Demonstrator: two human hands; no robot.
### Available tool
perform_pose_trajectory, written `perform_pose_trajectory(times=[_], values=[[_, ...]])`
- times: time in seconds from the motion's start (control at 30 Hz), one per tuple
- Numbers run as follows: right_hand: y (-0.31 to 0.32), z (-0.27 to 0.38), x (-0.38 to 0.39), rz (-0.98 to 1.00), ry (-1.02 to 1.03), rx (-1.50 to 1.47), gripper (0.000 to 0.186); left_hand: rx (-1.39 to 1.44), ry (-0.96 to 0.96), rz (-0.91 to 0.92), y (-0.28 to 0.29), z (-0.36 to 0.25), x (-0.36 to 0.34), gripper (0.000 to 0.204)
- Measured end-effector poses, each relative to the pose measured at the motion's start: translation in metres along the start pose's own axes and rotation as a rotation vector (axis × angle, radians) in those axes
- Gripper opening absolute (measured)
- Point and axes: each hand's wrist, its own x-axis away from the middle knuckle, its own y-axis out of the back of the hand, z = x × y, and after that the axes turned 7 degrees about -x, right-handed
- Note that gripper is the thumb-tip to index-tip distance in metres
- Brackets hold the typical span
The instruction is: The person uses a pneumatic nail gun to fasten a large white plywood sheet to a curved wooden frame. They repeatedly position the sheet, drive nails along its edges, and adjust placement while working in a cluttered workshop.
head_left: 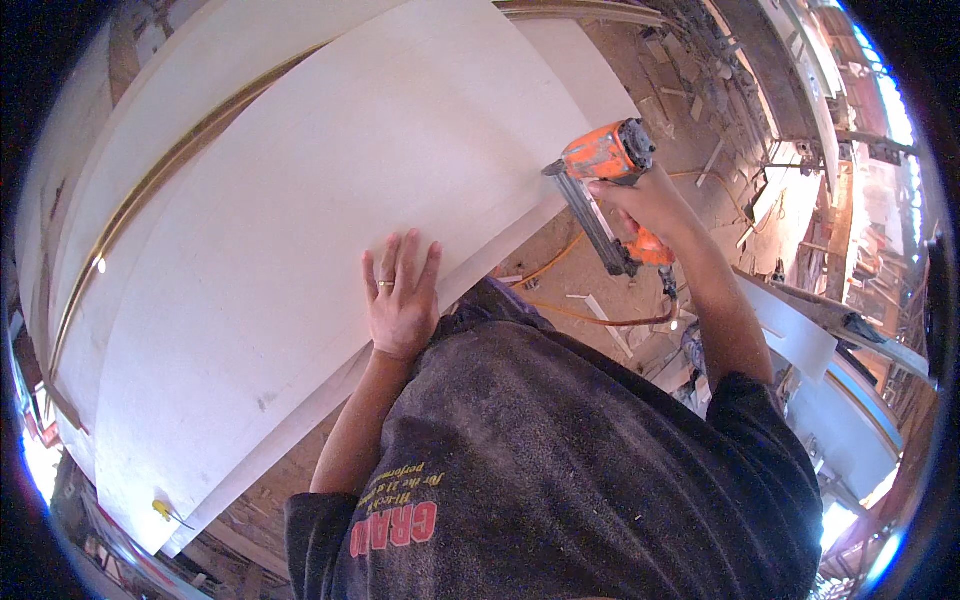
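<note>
Nail gun (603, 152) in orange and black is gripped in the person's right hand (650, 205) at the right edge of a large white board (290, 210), a hose (615, 321) hanging from its handle, while the left hand (402, 305) lies flat, fingers slightly spread, on the board's near side.

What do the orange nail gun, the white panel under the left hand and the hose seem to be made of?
Nail gun: probably painted metal, scuffed orange with grey marks; plastic parts are possible.
White panel: perhaps coated board, smooth and dull, judging by its flat, smudged face; core unclear.
Hose: likely rubber or plastic, given its smooth curve; finish too small to tell.
</note>
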Motion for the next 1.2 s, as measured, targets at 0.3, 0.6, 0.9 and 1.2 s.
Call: perform_pose_trajectory(times=[0.3, 0.6, 0.9, 1.2], values=[[-0.027, 0.002, 0.02, -0.019, 0.153, 0.018, 0.027, 0.073, -0.007, 0.008, 0.011, 0.001, -0.003, 0.058], [-0.054, 0.01, 0.034, -0.028, 0.159, 0.058, 0.027, 0.089, 0.058, 0.037, 0.047, 0.042, 0.051, 0.056], [-0.095, 0.028, 0.062, 0.05, 0.025, 0.055, 0.032, 0.094, 0.094, 0.025, 0.068, 0.078, 0.097, 0.046], [-0.115, 0.032, 0.073, 0.052, 0.105, -0.004, 0.03, 0.091, 0.072, -0.025, 0.061, 0.081, 0.099, 0.049]])
